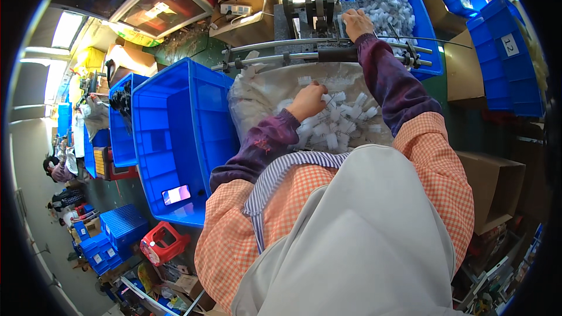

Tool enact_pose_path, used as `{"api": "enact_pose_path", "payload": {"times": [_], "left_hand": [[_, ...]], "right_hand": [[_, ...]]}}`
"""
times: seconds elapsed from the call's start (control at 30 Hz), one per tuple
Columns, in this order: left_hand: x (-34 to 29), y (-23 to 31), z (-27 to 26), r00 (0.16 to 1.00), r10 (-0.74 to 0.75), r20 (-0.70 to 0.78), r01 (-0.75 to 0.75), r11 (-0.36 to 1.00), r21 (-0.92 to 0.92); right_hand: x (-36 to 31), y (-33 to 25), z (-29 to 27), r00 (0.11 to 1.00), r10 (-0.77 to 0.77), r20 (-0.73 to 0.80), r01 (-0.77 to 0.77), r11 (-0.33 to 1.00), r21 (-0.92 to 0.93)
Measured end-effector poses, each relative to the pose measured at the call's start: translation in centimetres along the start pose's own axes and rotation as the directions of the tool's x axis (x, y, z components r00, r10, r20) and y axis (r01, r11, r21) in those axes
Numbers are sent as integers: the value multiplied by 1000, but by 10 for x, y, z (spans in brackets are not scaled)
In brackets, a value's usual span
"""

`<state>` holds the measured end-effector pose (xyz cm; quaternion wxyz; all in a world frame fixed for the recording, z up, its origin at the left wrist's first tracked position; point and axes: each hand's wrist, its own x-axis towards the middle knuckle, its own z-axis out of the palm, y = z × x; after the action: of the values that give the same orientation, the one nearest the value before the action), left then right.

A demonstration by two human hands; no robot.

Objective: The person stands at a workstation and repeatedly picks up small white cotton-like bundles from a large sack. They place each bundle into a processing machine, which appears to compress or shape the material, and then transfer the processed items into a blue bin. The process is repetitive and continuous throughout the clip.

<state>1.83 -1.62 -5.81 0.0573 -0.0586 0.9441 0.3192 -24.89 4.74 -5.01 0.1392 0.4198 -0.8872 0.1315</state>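
White, bristly, plastic-looking small pieces (328, 131) lie heaped on the creased beige cloth sheet (257, 90) before me. My left hand (308, 102) sits over the heap's upper edge, fingers curled together; whether they pinch a piece I can't tell. My right hand (358, 25) is at the dark metal machine (291, 20), beside the full blue plastic bin (430, 32), its bent fingertips too hidden to say what they grasp. I'd best take pieces singly, lightly, sparing the bristles, with my purple sleeves (380, 70) clear of the long steel rods (281, 45).
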Motion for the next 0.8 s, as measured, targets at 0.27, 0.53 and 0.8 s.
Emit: {"api": "enact_pose_path", "payload": {"times": [0.27, 0.53, 0.8], "left_hand": [[-1, -2, 1, 996, -76, -36, 75, 997, -25], [1, -4, 0, 982, -101, -159, 95, 994, -46], [-9, 6, -16, 981, -81, -177, 73, 996, -56]], "right_hand": [[5, 2, 16, 1000, 11, -2, -11, 1000, -11], [12, -3, 4, 976, 119, 185, -115, 993, -33], [-9, -4, -14, 954, 272, 130, -251, 955, -157]]}}
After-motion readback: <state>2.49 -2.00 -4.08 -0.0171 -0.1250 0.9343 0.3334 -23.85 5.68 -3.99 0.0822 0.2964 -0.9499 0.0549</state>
